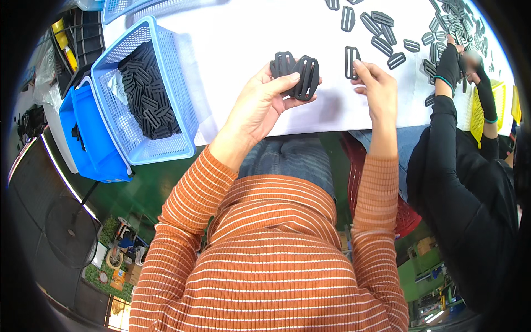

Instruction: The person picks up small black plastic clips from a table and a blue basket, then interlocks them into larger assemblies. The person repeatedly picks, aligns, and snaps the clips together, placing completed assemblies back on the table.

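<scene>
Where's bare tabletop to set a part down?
Widest: white tabletop between the light-blue basket and left hand, continuing above the held black buckles. A narrower strip separates those from the right hand. Crowded: upper right, scattered buckles leading to a pile by the co-worker's hands.

A: What is to the left and below your left hand?

B: There you have a round dark fan, and near it a pale tape roll. The floor is green.

A: And to the right of your right hand?

B: There you have a person in black, and a yellow basket nearby.
</scene>
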Motion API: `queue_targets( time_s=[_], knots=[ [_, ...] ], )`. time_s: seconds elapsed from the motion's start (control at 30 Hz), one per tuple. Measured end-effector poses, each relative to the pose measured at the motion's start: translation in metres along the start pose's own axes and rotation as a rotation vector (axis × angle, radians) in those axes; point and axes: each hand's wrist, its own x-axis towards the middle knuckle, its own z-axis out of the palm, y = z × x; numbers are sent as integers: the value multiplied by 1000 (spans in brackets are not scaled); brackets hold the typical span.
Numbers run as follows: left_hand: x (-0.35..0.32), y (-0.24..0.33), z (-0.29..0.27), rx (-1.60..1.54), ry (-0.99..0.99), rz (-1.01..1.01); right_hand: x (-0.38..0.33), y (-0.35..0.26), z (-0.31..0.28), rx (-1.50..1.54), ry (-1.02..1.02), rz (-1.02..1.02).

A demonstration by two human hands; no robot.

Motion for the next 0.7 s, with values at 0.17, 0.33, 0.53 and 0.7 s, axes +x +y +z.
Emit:
queue_targets(
  time_s=[0.17, 0.33, 0.53, 0.7],
  knots=[
    [-1, -1, 8, -23, 58, 16, -62, -32, 7, 506, -214, 58],
    [0, -3, 13, 2, 28, -2, -73, -35, 16, 438, -190, 4],
    [-2, -4, 19, 70, -2, 7, -73, -36, 15, 433, -155, 23],
    [-1, -7, 20, 83, 12, 8, -71, -37, 13, 380, -143, 5]
  ],
)
